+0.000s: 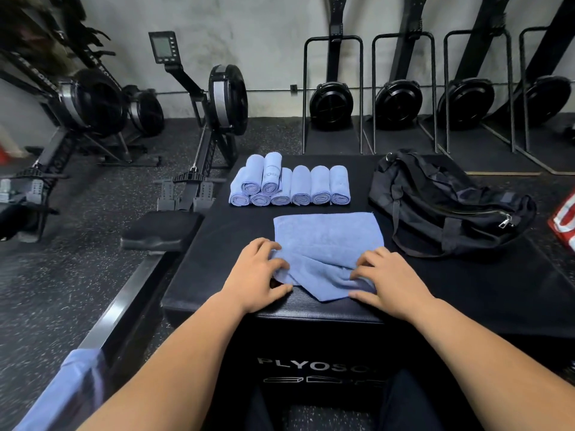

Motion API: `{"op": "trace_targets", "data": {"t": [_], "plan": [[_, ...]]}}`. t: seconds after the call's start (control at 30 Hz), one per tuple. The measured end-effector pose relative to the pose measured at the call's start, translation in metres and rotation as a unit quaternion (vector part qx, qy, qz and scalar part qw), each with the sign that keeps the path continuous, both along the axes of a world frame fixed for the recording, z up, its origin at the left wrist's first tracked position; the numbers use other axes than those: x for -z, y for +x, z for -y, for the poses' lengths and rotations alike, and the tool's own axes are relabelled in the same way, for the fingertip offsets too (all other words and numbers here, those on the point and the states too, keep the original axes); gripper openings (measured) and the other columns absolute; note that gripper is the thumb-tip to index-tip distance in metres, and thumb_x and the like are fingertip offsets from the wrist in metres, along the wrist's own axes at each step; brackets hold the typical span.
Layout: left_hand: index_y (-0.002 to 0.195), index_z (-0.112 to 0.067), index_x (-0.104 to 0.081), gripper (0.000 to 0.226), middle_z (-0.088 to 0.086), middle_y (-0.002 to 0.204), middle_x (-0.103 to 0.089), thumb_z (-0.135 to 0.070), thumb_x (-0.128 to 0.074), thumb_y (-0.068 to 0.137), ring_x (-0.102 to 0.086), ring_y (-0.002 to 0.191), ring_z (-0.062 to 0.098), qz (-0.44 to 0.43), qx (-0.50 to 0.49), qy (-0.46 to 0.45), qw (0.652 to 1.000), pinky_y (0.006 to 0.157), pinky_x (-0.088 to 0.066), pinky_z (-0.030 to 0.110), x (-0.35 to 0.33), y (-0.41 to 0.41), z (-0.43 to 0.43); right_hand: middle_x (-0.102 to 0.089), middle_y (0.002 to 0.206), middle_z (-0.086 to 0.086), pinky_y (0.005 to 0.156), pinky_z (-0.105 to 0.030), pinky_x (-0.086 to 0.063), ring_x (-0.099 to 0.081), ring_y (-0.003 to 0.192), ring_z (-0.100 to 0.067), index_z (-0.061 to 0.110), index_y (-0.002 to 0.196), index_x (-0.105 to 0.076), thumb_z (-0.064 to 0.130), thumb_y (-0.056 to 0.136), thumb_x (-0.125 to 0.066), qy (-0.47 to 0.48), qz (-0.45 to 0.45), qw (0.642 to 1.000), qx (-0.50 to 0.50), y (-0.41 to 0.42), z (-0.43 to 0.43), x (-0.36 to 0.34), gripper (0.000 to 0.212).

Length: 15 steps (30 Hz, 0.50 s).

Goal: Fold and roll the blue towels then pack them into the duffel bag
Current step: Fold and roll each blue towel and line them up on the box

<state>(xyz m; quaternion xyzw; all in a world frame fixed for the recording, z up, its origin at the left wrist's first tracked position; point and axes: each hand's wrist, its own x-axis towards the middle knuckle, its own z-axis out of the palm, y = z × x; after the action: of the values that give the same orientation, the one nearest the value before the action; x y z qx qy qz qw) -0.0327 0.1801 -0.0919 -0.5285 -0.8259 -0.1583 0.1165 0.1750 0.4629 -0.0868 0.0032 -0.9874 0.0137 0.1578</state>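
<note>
A blue towel point(329, 234) lies spread on the black plyo box point(224, 244), its near edge bunched up. My left hand point(258, 269) grips the near left part of that edge with curled fingers. My right hand point(389, 279) pinches the near right part, thumb on the box beside it. Several rolled blue towels point(292, 181) sit in a row at the far side of the box, two of them stacked on top at the left. The black duffel bag point(448, 203) lies unzipped to the right of the rolls.
A rowing machine's seat point(161, 228) and rail run along the box's left side, with more blue cloth point(65, 390) draped near my left arm. More rowers point(93, 101) stand at the left and upright ones along the back wall. A red object point(564, 222) lies at the right edge.
</note>
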Motion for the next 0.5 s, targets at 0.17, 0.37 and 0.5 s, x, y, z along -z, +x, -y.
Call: {"op": "trace_targets", "data": {"t": [0.17, 0.37, 0.5], "plan": [[0.089, -0.029, -0.078, 0.01, -0.003, 0.128, -0.064, -0.036, -0.083, 0.084, -0.047, 0.124, 0.031, 0.017, -0.034, 0.053, 0.998, 0.105, -0.045, 0.045, 0.001, -0.002, 0.002, -0.062, 0.091, 0.014, 0.073, -0.038, -0.044, -0.055, 0.091, -0.02, 0.032, 0.092, -0.07, 0.048, 0.092, -0.071, -0.046, -0.033, 0.996, 0.065, -0.005, 0.001, -0.005, 0.015], [0.069, -0.041, -0.069, 0.031, -0.009, 0.117, -0.069, -0.054, -0.059, 0.095, -0.056, 0.125, 0.024, 0.238, -0.141, 0.238, 0.931, 0.111, -0.041, 0.044, -0.019, -0.013, -0.012, -0.065, 0.059, 0.01, 0.063, -0.028, -0.042, -0.058, 0.058, -0.004, 0.031, 0.075, -0.073, 0.041, 0.083, -0.084, -0.361, -0.13, 0.897, 0.22, -0.013, -0.008, -0.033, 0.017], [0.075, -0.038, -0.071, 0.02, -0.008, 0.113, -0.066, -0.048, -0.067, 0.091, -0.051, 0.123, 0.026, 0.197, -0.205, 0.131, 0.95, 0.104, -0.044, 0.043, -0.019, -0.012, -0.009, -0.069, 0.07, 0.005, 0.067, -0.03, -0.046, -0.065, 0.071, -0.014, 0.034, 0.08, -0.076, 0.049, 0.078, -0.086, -0.381, -0.083, 0.886, 0.251, -0.012, -0.017, -0.031, 0.018]]}}
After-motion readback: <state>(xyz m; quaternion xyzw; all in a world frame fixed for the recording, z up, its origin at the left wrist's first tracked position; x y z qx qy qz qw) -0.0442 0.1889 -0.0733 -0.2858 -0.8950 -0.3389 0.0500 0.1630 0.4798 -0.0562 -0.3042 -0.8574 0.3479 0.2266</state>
